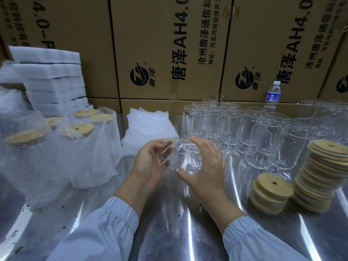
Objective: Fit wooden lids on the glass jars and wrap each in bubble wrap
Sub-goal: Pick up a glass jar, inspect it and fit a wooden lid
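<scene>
- Head view, centre of the frame: both hands hold one glass jar on its side, just above the steel counter.
- Left hand has its fingers curled round the jar's open end; right hand grasps the body, fingers over the top and thumb beneath.
- No lid sits on this jar, and no wrap is round it.
- At the left of the frame stand wrapped jars, upright in bubble wrap, each with a wooden lid showing at the top.
- Just above the hands lies a stack of bubble wrap sheets.
- Right of centre, bare jars stand upright, crowded together.
- At the lower right are two piles of wooden lids: a short pile and, just beside it, a taller leaning pile.
- A water bottle stands behind the bare jars, against the cardboard boxes filling the top of the frame.
- White foam slabs are stacked at the upper left.
</scene>
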